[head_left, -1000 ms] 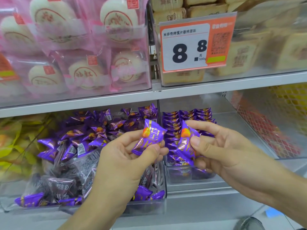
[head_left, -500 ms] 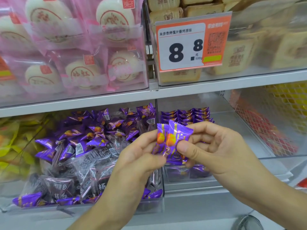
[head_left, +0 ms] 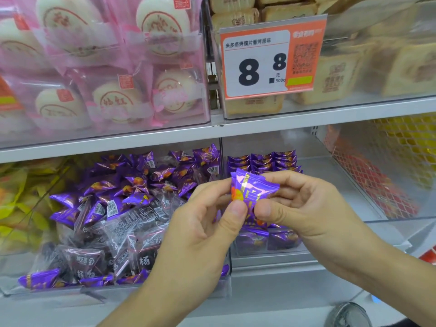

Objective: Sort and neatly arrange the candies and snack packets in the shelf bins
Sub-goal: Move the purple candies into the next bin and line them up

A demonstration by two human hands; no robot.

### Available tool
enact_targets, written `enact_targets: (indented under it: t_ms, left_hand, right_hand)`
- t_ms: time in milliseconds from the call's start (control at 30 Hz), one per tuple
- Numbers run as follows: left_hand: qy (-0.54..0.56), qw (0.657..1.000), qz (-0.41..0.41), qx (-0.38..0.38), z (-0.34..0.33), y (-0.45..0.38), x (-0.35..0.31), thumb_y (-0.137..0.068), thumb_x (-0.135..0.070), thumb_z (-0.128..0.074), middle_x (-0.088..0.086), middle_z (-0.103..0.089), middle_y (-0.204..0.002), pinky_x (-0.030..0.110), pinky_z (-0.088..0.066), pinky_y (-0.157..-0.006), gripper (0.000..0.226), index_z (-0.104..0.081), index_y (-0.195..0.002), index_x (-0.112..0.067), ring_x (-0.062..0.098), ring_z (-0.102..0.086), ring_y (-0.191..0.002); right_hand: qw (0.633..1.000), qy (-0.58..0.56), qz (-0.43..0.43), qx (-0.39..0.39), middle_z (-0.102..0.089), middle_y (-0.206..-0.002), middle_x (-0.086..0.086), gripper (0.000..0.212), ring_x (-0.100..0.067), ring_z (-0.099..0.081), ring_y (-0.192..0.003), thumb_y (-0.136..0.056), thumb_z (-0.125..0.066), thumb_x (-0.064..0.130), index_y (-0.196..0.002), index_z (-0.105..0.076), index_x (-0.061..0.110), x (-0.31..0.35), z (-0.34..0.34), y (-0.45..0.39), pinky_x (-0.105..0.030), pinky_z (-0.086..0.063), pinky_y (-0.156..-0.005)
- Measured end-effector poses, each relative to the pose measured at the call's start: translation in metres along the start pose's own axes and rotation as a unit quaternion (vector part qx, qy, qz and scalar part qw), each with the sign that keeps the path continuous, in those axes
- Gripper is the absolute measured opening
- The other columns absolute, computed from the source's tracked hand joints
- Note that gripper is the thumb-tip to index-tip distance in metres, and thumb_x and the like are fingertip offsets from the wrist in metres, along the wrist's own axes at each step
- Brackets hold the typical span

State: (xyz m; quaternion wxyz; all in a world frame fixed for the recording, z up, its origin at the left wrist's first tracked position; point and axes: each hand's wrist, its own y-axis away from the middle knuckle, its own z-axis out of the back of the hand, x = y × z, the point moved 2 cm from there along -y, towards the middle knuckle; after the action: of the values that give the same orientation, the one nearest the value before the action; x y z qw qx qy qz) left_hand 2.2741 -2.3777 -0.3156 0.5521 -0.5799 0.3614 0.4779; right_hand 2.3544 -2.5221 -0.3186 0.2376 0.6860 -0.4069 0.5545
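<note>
Both hands cover the neat purple packets in front — pink-wrapped cakes blurred.

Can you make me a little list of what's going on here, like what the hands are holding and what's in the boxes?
Left hand: pinches the small purple foil candy packets
Right hand: holds the same packets from the other side
Left clear plastic bin: jumbled purple and dark see-through packets
Right clear plastic bin: tidy rows of purple packets
Upper shelf: pink-wrapped round white cakes, orange price tag
</note>
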Motion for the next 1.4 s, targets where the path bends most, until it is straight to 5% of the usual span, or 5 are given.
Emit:
enact_targets:
  t_ms: [267,467,867,1233,1400]
  left_hand:
    - [-0.072,0.997,-0.040,0.004,-0.001,0.000,-0.005,-0.086,-0.036,-0.063,0.002,-0.062,-0.120,0.038,-0.050,-0.095,0.032,-0.071,-0.116,-0.030,0.027,-0.058,-0.118]
    - [-0.032,0.998,0.041,0.035,-0.007,-0.002,-0.004,-0.073,-0.042,-0.072,0.006,-0.073,-0.093,0.022,-0.053,-0.065,0.036,-0.072,-0.106,-0.027,0.014,-0.067,-0.072]
    - [-0.037,0.994,0.022,-0.103,-0.014,-0.014,-0.005,-0.088,-0.021,-0.062,0.010,-0.073,-0.064,0.031,-0.057,-0.050,0.019,-0.072,-0.083,-0.005,0.028,-0.069,-0.051]
    - [-0.049,0.987,-0.026,-0.151,-0.023,-0.019,-0.009,-0.088,-0.025,-0.059,0.006,-0.072,-0.060,0.023,-0.054,-0.050,0.021,-0.069,-0.079,-0.009,0.021,-0.069,-0.051]
    - [-0.021,0.991,0.017,-0.130,-0.024,-0.018,-0.003,-0.091,-0.016,-0.061,0.010,-0.072,-0.062,0.026,-0.056,-0.049,0.019,-0.071,-0.081,-0.005,0.026,-0.070,-0.052]
  right_hand:
    - [0.997,0.024,0.024,0.065,-0.074,-0.103,-0.017,0.051,-0.027,-0.070,-0.089,-0.053,-0.094,0.040,-0.094,-0.072,0.018,0.010,0.006,0.003,-0.028,-0.057,-0.076]
    - [0.962,0.249,0.041,0.105,-0.072,-0.080,-0.007,0.029,-0.021,-0.063,-0.069,-0.061,-0.090,0.019,-0.084,-0.072,0.022,0.026,0.016,0.005,-0.057,-0.053,-0.065]
    - [0.964,0.250,0.076,0.053,-0.077,-0.089,-0.002,0.041,-0.018,-0.073,-0.079,-0.046,-0.090,0.026,-0.082,-0.073,0.017,0.032,0.025,0.008,-0.033,-0.061,-0.074]
    - [0.999,-0.029,0.016,0.042,-0.075,-0.091,-0.015,0.054,-0.030,-0.066,-0.077,-0.050,-0.095,0.046,-0.094,-0.077,0.021,0.005,0.035,0.000,-0.032,-0.057,-0.069]
    - [0.989,0.122,0.030,0.080,-0.075,-0.103,-0.012,0.060,-0.029,-0.071,-0.087,-0.057,-0.092,0.047,-0.107,-0.073,0.021,0.016,0.043,-0.003,-0.034,-0.058,-0.073]
